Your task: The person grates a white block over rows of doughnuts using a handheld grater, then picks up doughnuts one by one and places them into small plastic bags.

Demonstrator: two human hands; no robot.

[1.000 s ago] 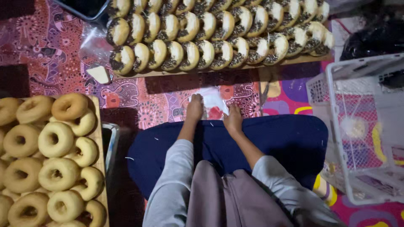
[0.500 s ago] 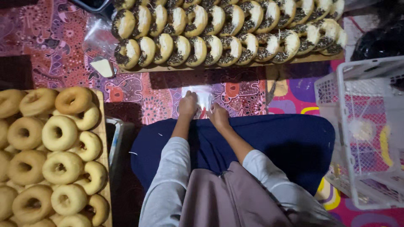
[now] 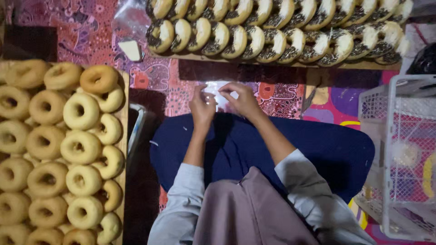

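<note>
My left hand (image 3: 201, 107) and my right hand (image 3: 242, 100) are together in front of my knees, both pinching a small clear plastic bag (image 3: 217, 92) over the patterned mat (image 3: 91, 31). Plain ring doughnuts (image 3: 81, 147) are piled on a wooden tray (image 3: 123, 121) to my left. A board (image 3: 290, 65) across the top carries rows of topped doughnuts (image 3: 272, 38) with white and dark coating, standing on edge. My lap is covered by dark blue cloth (image 3: 290, 149).
A white mesh plastic basket (image 3: 399, 154) stands at the right. A crumpled clear plastic bag (image 3: 129, 20) and a pale card piece (image 3: 131, 50) lie on the mat at upper left. A dark bag (image 3: 423, 59) sits at far right.
Both hands have lifted from the mat and drawn closer together, now fingering the clear bag. The view has shifted so the doughnut board sits higher in frame.
</note>
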